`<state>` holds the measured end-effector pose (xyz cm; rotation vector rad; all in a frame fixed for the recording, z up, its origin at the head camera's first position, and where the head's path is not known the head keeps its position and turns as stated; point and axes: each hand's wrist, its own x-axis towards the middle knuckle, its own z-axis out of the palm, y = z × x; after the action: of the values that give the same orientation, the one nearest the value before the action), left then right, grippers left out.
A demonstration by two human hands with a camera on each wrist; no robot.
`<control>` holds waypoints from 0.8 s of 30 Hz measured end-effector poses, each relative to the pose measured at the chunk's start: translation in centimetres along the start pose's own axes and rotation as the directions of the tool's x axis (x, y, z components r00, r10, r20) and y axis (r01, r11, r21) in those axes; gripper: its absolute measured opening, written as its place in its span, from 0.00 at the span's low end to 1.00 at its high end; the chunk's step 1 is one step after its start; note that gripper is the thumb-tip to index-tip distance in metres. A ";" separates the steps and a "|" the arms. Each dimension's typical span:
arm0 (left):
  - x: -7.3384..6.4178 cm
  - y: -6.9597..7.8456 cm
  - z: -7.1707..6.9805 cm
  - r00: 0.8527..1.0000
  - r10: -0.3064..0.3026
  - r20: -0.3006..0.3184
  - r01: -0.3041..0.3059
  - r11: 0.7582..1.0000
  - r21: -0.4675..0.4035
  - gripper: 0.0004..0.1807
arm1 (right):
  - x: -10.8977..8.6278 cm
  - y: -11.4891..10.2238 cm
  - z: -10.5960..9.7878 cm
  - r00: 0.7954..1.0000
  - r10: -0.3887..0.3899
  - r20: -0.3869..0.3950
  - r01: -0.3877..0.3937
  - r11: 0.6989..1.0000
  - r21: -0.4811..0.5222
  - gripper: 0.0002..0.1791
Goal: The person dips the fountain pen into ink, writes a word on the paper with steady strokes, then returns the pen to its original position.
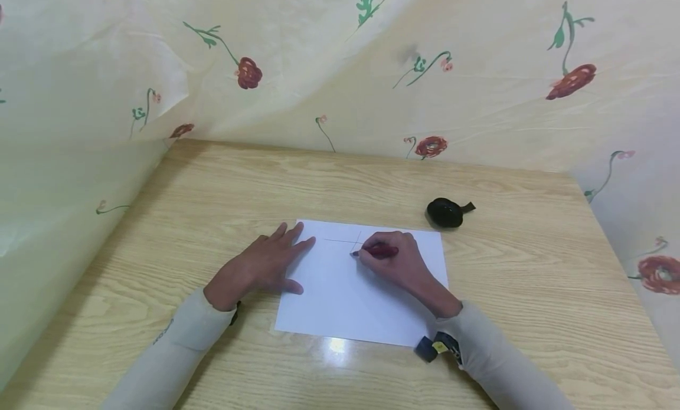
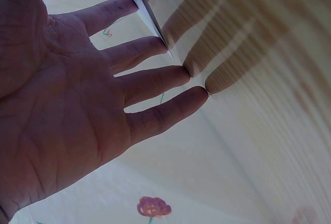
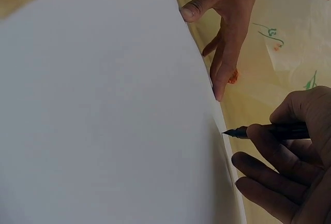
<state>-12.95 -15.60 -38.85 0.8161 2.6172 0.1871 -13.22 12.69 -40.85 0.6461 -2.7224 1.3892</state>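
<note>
A sheet of white paper lies on the wooden table, carrying a few thin dark lines that cross near its top middle. My right hand pinches a dark red fountain pen between thumb and fingers, its nib at the paper by the crossing lines. In the right wrist view the pointed nib shows clearly at the sheet's surface. My left hand rests with spread fingers over the paper's left edge. In the left wrist view, some fingertips touch the sheet's edge and others the table.
Beyond the paper's top right corner sits a small black round dish-like object with a short tab. Cloth with painted flowers hangs behind the table and along both sides.
</note>
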 end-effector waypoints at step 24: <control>0.2 0.3 -0.2 1.000 -0.023 0.014 0.023 1.000 0.002 0.54 | -0.2 -0.7 0.3 0.990 -0.129 0.057 0.132 0.990 -0.048 0.05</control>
<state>-13.04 -15.26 -38.62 0.7845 2.6130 0.1713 -12.71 12.14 -40.58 0.8530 -2.6909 1.2863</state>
